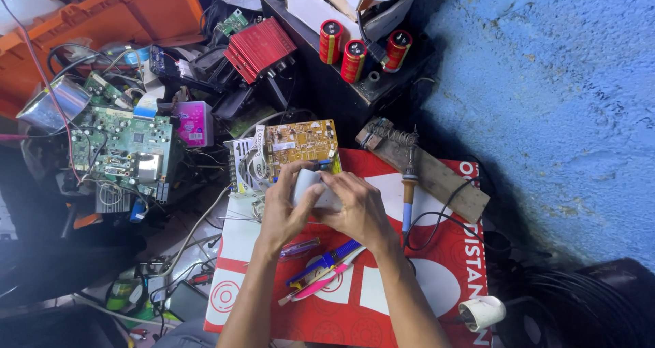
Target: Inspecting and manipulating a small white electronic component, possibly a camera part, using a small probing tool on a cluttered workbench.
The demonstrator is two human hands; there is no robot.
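White block (308, 186): gripped between both hands at the centre of the red mat (437, 266), at 6 o'clock from the yellow circuit board (301, 143). Left hand (286, 211) closed around the block's left side; right hand (358, 208) closed over its right end and top. Step in hand, judging by the grip: handling or working the block open. Next move likely calls for firm, even finger pressure. Soldering iron (407, 191) at 3 o'clock, resting on a wooden strip (443, 177). Screwdrivers (324, 269) at 6 o'clock. Block mostly hidden under fingers; exact kind hard to tell. Green circuit board (123, 143) at 9 o'clock, amid tangled wires.
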